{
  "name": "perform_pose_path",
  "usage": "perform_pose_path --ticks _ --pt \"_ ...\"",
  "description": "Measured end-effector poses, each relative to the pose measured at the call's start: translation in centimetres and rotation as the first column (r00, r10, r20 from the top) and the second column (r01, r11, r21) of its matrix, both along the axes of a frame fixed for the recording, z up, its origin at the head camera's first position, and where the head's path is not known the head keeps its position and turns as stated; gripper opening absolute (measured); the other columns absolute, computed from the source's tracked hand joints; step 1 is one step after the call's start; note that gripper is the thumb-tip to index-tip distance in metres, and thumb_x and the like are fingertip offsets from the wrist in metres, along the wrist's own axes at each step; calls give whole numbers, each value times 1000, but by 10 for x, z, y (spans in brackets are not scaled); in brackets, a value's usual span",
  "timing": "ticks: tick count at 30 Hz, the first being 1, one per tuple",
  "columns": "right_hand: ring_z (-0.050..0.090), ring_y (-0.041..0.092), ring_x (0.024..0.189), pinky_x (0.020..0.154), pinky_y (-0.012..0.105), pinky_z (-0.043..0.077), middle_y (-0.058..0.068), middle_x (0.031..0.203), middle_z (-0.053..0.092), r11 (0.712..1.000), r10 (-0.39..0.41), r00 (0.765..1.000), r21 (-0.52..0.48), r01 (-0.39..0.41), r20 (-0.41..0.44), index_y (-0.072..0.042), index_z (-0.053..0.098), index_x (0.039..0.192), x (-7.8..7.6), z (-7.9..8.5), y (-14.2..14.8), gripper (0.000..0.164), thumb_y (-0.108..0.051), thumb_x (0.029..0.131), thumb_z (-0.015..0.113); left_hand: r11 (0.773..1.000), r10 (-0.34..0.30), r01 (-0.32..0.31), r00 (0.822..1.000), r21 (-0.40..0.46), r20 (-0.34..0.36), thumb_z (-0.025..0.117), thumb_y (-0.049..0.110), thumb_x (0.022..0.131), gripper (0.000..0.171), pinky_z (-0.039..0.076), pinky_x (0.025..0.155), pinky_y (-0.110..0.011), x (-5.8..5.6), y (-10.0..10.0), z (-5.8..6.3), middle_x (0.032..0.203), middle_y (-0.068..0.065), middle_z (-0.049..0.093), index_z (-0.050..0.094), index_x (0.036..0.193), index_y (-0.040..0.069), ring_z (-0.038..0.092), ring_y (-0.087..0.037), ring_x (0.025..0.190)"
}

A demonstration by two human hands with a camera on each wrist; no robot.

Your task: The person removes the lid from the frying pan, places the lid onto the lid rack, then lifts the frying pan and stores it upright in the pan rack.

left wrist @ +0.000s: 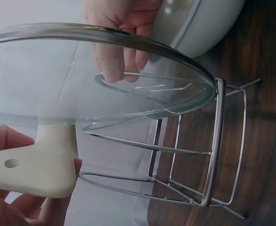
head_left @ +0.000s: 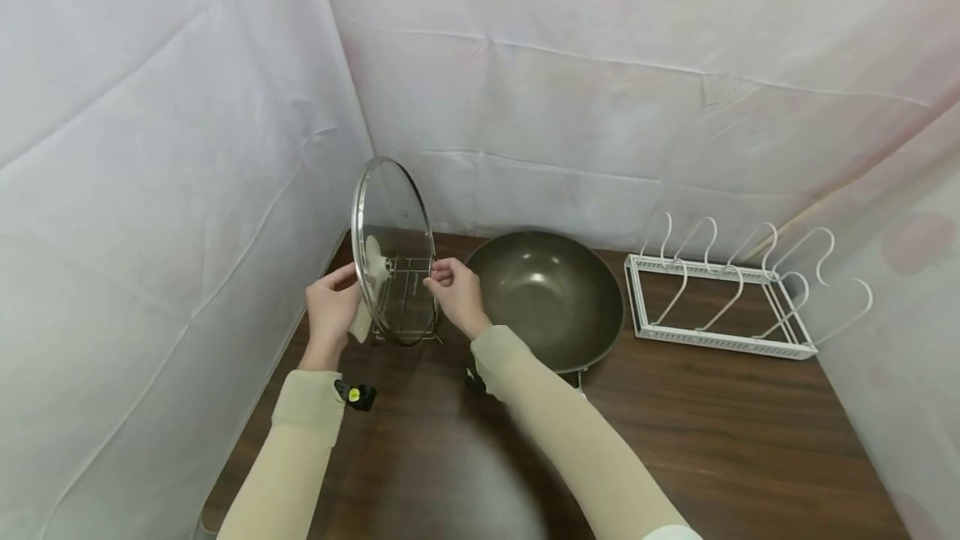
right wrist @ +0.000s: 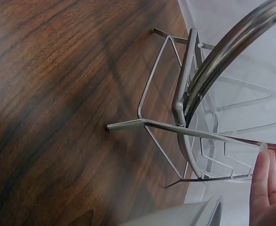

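A round glass lid (head_left: 401, 219) with a metal rim stands nearly upright at the left. My left hand (head_left: 330, 307) grips its cream knob (left wrist: 43, 165), fingers behind and thumb alongside. The lid's lower rim sits in a metal wire lid rack (left wrist: 213, 141), right at the rack's end bar. On the lid's other side, my right hand (head_left: 459, 294) pinches a wire loop of that rack between thumb and fingers, as the right wrist view shows. Part of the rack shows through the glass.
Right of the lid rack stands a dark wok (head_left: 540, 298), its handle partly hidden by my right forearm. Farther right lies a white rack (head_left: 720, 345) with several curved upright dividers. Everything stands on a brown wooden table (head_left: 720, 423) enclosed by pale curtains (head_left: 570, 98).
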State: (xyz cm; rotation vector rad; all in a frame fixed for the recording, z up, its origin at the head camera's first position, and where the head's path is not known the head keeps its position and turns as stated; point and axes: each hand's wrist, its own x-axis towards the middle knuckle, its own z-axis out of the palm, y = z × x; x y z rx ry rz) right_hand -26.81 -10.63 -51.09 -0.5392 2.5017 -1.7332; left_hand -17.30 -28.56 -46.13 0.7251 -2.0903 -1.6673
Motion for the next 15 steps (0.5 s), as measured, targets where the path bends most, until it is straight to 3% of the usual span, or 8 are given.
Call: perform_pose_path --ticks 6,15 --pt "71 20 89 78 26 58 10 102 75 1000 1 1000 1 -1 -11 -4 70 118 -2 -1 -1 26 -16 95 75 998 -27 28 999 -60 19 78 24 92 41 56 68 -18 -2 -2 0 117 -14 72 73 130 10 65 -3 82" --pt "70 20 89 78 28 58 10 102 74 1000 0 1000 3 0 4 -4 70 118 -2 -2 -1 27 -15 95 75 990 -79 86 995 -116 56 78 21 92 43 53 73 -17 -2 -5 -1 125 -12 69 69 134 15 64 -2 92"
